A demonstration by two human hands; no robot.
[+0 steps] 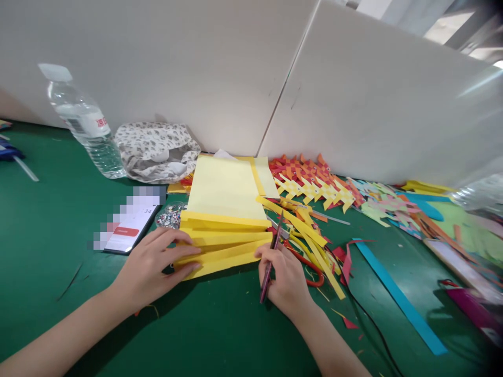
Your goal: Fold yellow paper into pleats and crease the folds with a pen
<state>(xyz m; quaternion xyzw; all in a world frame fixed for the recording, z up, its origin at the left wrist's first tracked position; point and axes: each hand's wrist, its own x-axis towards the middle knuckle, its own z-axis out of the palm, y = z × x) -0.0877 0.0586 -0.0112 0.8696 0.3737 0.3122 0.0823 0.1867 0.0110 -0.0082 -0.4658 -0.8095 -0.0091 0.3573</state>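
Observation:
A sheet of yellow paper (pixel 228 251), creased into accordion folds at its near end, lies in front of me. My left hand (pixel 157 262) pinches its left edge between thumb and fingers. At the right edge, the fingertips of my right hand (pixel 281 275) touch the folds. That hand is closed around a slim purple craft knife (pixel 268 272), whose thin dark blade points up and away from me. Beyond the folds, the pale yellow face of the paper stretches flat toward the wall.
Left stand a water bottle (pixel 84 123), a patterned cloth pouch (pixel 157 149), a phone (pixel 131 222) and a dish of beads (pixel 168 215). Right lie woven paper fish (pixel 314 183), yellow strips (pixel 314 246), red-handled scissors (pixel 314 275), a blue strip (pixel 401 296) and a black cable (pixel 365 314).

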